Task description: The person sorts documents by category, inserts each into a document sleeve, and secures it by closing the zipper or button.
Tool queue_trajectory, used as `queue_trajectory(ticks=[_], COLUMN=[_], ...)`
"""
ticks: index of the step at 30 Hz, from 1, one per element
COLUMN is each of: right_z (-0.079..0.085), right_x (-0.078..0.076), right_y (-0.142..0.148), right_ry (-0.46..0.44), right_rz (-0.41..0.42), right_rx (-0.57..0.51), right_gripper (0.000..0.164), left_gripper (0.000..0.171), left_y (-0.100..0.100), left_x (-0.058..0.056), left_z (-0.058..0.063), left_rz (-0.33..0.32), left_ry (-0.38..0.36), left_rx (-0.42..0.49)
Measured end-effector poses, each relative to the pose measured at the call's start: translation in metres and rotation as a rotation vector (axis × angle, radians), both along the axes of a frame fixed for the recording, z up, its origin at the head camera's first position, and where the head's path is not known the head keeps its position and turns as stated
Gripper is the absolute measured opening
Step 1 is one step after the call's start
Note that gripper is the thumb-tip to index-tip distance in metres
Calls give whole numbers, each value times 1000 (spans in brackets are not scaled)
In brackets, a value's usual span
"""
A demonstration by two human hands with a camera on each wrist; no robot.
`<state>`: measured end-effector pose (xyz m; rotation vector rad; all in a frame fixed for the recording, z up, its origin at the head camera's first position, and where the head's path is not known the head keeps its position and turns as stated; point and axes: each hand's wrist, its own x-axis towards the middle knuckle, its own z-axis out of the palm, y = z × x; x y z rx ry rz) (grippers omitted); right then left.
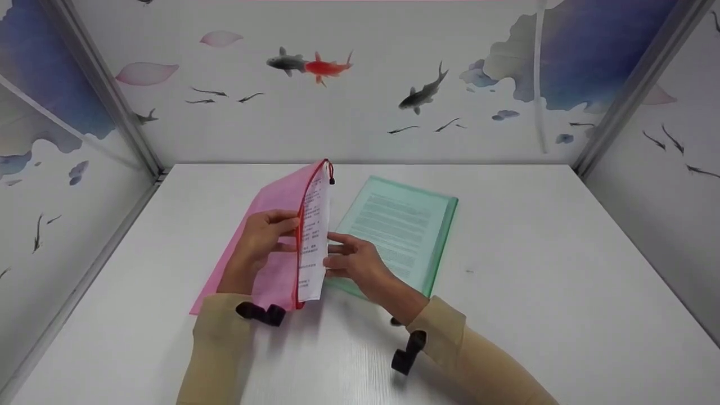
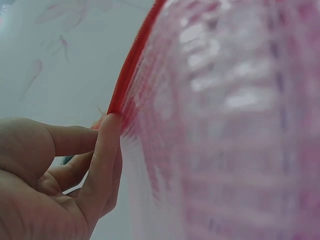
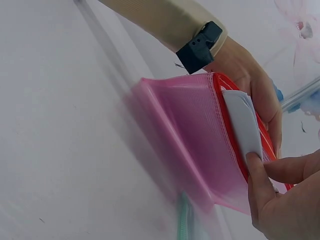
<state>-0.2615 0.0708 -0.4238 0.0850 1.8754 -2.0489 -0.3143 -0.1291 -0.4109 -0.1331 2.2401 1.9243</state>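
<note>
A pink mesh zipper pouch [image 1: 275, 194] stands tilted on the table, its red zipper edge [image 2: 132, 65] parted along the right side. My left hand [image 1: 260, 236] pinches that edge between thumb and fingers. White printed sheets [image 1: 313, 242] stick out a little through the opening, most of them inside the pouch. With thumb and fingers, my right hand [image 1: 363, 261] pinches the outer edge of the sheets. In the right wrist view the sheets [image 3: 242, 117] form a thin stack between the pouch's two red edges. A dark zipper pull [image 1: 332, 180] hangs at the top corner.
A green translucent folder [image 1: 394, 225] with a printed page inside lies flat behind my right hand. The white table [image 1: 523, 281] is bounded by a back wall [image 1: 360, 124] and side walls painted with fish and petals.
</note>
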Motion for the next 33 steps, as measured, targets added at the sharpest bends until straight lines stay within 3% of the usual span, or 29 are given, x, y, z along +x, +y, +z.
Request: queue_trajectory(ticks=[11, 33], right_z=[4, -1], right_x=[-4, -3], right_y=[-4, -21], right_ry=[-43, -38], right_rz=[36, 11], right_rx=[-59, -18], right_gripper=[58, 56], left_gripper=[36, 34], left_y=[1, 4], left_x=[2, 5], left_z=[2, 5], left_rz=[-10, -23], left_ry=[5, 43], left_rx=[-6, 14])
